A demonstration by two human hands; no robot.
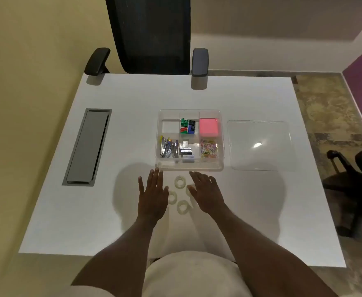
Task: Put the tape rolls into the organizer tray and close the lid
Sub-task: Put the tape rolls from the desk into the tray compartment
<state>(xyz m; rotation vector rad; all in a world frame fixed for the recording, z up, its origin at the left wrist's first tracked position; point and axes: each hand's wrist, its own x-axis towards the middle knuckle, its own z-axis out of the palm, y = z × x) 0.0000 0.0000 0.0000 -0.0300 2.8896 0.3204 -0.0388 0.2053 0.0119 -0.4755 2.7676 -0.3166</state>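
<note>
Both hands (153,197) (205,194) spread flat, empty, tape rolls (180,182) between them, tray (221,136) beyond

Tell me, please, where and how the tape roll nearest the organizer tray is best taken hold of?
The tape roll lies flat on the table, hole up, apart from the others. I would come from above, with the grip pinching across the ring's outer edge, or one fingertip inside the hole. The right hand seems closest.

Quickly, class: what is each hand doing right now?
Left hand: open, flat, holding nothing.
Right hand: open, holding nothing, beside small clear tape rolls.
</note>
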